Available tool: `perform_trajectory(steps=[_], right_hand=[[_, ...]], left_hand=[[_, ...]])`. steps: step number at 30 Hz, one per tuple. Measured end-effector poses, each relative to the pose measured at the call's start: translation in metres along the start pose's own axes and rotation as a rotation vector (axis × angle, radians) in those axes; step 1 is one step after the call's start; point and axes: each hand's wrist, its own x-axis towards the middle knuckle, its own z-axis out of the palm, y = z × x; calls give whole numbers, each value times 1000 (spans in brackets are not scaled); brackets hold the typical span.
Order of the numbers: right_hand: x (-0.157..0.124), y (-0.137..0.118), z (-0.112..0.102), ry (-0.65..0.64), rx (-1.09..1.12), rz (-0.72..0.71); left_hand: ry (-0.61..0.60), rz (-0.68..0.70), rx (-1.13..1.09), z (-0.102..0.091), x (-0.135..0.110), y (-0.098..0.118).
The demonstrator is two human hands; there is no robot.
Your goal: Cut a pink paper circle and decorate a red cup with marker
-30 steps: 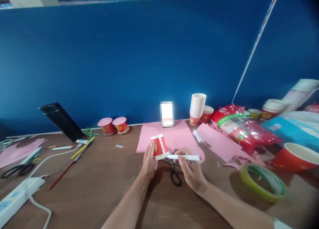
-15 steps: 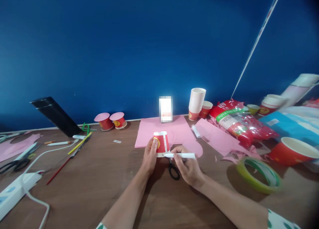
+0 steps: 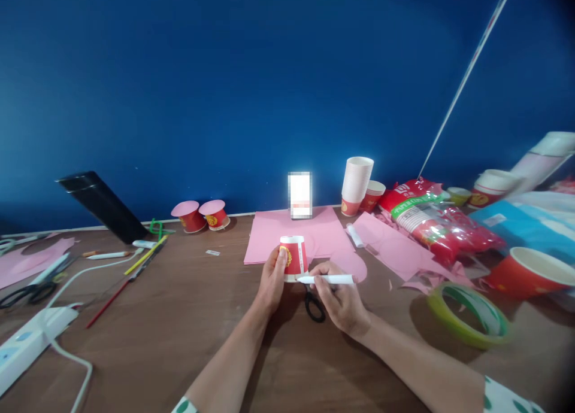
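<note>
My left hand (image 3: 272,279) grips a red and white paper cup (image 3: 295,257) from its left side, thumb on the printed front. The cup is upside down or upright; I cannot tell which. In my right hand (image 3: 342,302) is a white pen (image 3: 330,279), pinched between thumb and fingers and pointing left. Its tip lies at the cup's lower edge, apparently touching. Below the cup, the black handle of a pair of scissors (image 3: 314,307) shows on the table, the rest hidden. A pink paper circle (image 3: 350,264) lies behind my right hand.
Pink sheets (image 3: 269,236) lie under a blurred, bright upright screen (image 3: 300,196). Left stand two cups with pink discs (image 3: 185,209) and a leaning black bottle (image 3: 103,206). Right are stacked cups (image 3: 358,179), a red bag of cups (image 3: 417,209) and a roll of tape (image 3: 469,335). A power strip (image 3: 38,344) sits front left.
The whole view has shifted slightly. Both hands hold nearly the same pose, with the pen tip still at the cup's lower edge.
</note>
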Motion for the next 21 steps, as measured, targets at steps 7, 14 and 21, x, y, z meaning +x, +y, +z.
perform_trajectory(steps=[7,14,21], right_hand=[[0,0,-1,2,-29,-10],[0,0,-1,-2,-43,-19],[1,-2,-1,12,-37,-12]], left_hand=[[-44,9,-33,-4,2,-5],[-65,14,-28,-4,2,-4],[16,2,25,1,-1,2]])
